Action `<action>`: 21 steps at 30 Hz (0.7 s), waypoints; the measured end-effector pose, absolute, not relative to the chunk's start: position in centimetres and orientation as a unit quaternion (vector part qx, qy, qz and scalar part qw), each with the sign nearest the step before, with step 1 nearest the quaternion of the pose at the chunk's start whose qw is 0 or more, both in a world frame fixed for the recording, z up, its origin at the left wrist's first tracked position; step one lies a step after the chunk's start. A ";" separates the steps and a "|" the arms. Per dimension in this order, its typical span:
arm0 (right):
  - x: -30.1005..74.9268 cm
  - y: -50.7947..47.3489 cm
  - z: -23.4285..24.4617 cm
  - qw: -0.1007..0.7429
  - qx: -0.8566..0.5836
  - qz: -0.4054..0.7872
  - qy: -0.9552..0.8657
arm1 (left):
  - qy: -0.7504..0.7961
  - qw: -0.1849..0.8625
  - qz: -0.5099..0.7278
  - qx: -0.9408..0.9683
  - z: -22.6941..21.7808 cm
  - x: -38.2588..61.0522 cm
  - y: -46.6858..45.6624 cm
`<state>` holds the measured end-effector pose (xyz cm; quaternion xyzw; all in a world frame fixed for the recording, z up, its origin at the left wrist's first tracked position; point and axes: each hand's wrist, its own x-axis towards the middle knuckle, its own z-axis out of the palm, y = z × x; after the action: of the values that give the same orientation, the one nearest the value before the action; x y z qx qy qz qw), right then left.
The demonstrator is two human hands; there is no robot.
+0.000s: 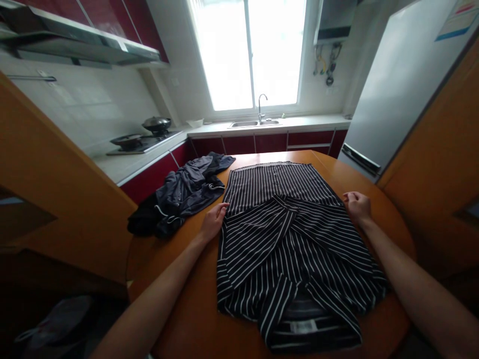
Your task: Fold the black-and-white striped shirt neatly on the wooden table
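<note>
A black shirt with white stripes (284,239) lies spread on the round wooden table (187,309), its sides and sleeves folded in over the middle. My left hand (213,219) touches the shirt's left edge, fingers pinched on the fabric. At the shirt's right edge, my right hand (357,205) has its fingers curled on the cloth.
A heap of dark grey and black clothes (183,192) lies on the table's left side. Behind are a counter with a stove and pans (144,137), a sink (254,122) under the window, and a fridge (396,94) at the right.
</note>
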<state>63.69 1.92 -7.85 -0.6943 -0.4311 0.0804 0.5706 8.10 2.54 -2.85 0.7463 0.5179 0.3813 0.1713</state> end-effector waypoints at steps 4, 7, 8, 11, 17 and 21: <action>63.4 1.4 -7.8 0.576 -0.689 0.074 -0.434 | 0.512 0.184 0.374 0.751 -2.8 8.3 1.8; 63.1 1.0 -7.6 0.581 -0.686 0.073 -0.432 | 0.513 0.184 0.377 0.749 -3.0 8.1 1.5; 63.1 1.0 -7.5 0.582 -0.686 0.074 -0.431 | 0.513 0.184 0.378 0.748 -3.1 8.0 1.4; 63.1 1.0 -7.6 0.582 -0.687 0.073 -0.430 | 0.505 0.192 0.381 0.750 -3.1 7.9 1.4; 63.5 1.5 -8.2 0.580 -0.688 0.071 -0.430 | 0.512 0.185 0.393 0.741 -2.7 8.0 1.4; 63.8 1.7 -8.4 0.584 -0.685 0.073 -0.430 | 0.520 0.176 0.396 0.736 -2.8 8.1 1.3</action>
<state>63.79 1.67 -8.35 -0.6849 -0.4298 0.0728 0.5839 8.12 1.25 -2.80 0.7356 0.5203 0.3963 0.1765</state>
